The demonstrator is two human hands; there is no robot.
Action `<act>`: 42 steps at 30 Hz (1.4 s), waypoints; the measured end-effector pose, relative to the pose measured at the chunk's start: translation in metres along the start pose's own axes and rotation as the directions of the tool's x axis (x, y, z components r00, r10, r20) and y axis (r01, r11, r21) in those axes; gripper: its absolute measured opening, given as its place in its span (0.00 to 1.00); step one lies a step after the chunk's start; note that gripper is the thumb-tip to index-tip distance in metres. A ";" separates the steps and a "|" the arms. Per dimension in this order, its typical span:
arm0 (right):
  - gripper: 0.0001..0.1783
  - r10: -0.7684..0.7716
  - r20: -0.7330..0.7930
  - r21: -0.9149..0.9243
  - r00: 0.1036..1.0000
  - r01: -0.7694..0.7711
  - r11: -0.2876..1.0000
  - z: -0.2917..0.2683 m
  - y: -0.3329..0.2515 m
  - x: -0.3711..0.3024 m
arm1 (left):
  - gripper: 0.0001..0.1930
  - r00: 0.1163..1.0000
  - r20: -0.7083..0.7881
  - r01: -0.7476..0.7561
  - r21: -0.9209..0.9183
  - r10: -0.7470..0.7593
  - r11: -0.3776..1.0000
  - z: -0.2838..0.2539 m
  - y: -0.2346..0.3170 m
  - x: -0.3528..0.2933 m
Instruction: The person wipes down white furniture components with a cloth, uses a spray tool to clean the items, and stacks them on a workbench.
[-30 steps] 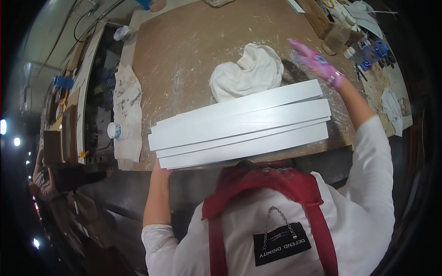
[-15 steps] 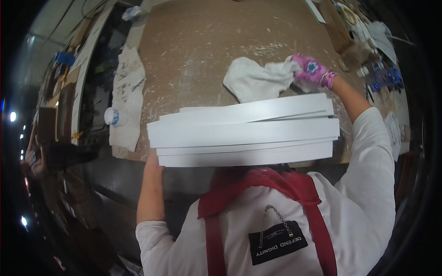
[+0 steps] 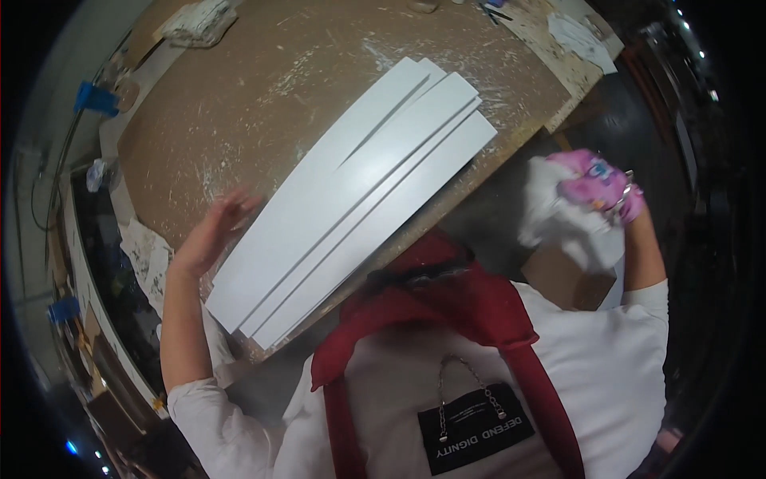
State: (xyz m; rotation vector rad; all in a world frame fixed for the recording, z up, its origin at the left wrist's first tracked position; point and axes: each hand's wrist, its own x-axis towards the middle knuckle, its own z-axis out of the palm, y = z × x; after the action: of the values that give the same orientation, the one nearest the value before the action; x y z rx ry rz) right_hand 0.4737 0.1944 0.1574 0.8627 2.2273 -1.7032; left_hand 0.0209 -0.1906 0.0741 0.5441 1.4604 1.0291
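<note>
A stack of long white boards (image 3: 351,199) lies slantwise on the brown worktable, its strips slightly fanned and overlapping. My bare left hand (image 3: 219,223) is just off the stack's far-left side, above the tabletop. Its fingers are stretched out, somewhat blurred, with nothing seen in them. Beyond the table's near edge, on the right, my right hand (image 3: 594,184) wears a pink floral glove. It is closed on a bunched white cloth (image 3: 542,203), which hangs beside and below the fingers.
The worktable (image 3: 263,96) is scuffed with white marks. A brown cardboard box (image 3: 570,275) stands below my right hand, off the table. A folded pale bundle (image 3: 198,22) sits at the far left, and a stained pale cloth (image 3: 148,255) lies along the left edge.
My view has turned, so the boards now appear slanted. The right hand has carried the cloth from the tabletop past the near edge. My left hand has come off the stack's left end.
</note>
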 end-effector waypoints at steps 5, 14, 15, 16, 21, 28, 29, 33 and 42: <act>0.28 0.002 0.359 0.390 0.933 -0.152 0.908 0.160 0.030 0.058 | 0.36 0.936 0.098 0.305 0.249 -0.337 0.919 0.046 0.040 0.039; 0.12 -0.720 0.208 -0.146 0.662 0.749 0.646 0.288 0.015 0.127 | 0.34 0.931 0.165 0.275 0.268 -0.325 0.924 0.051 0.030 0.038; 0.12 -0.729 0.206 -0.192 0.653 0.758 0.624 0.289 0.011 0.133 | 0.34 0.923 0.168 0.304 0.232 -0.346 0.924 0.046 0.031 0.041; 0.12 -0.734 0.196 -0.236 0.651 0.758 0.609 0.292 0.008 0.136 | 0.34 0.910 0.179 0.338 0.203 -0.374 0.919 0.042 0.028 0.047; 0.14 -0.642 0.205 -0.114 0.739 0.670 0.734 0.297 -0.012 0.163 | 0.34 0.914 0.176 0.312 0.272 -0.366 0.910 0.001 0.023 0.073; 0.11 -0.558 0.148 0.034 0.816 0.560 0.828 0.276 -0.022 0.233 | 0.36 0.965 0.058 0.206 0.440 -0.256 0.874 -0.044 0.070 0.124; 0.10 -0.562 0.136 0.049 0.816 0.561 0.826 0.273 -0.023 0.244 | 0.33 0.954 0.038 0.263 0.365 -0.296 0.893 -0.049 0.076 0.128; 0.10 -0.561 0.053 0.244 0.826 0.534 0.810 0.260 -0.028 0.297 | 0.35 0.941 0.022 0.319 0.284 -0.339 0.904 -0.084 0.091 0.161; 0.08 -0.499 -0.046 0.131 0.866 0.500 0.856 0.236 -0.056 0.387 | 0.31 0.948 -0.068 0.317 0.278 -0.311 0.907 -0.131 0.129 0.201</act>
State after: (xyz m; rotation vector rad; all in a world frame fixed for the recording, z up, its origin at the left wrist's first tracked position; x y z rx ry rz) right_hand 0.0866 0.0901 -0.0618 0.3170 2.5186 -2.0921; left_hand -0.1713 0.0021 0.0603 0.4815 1.6658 0.5739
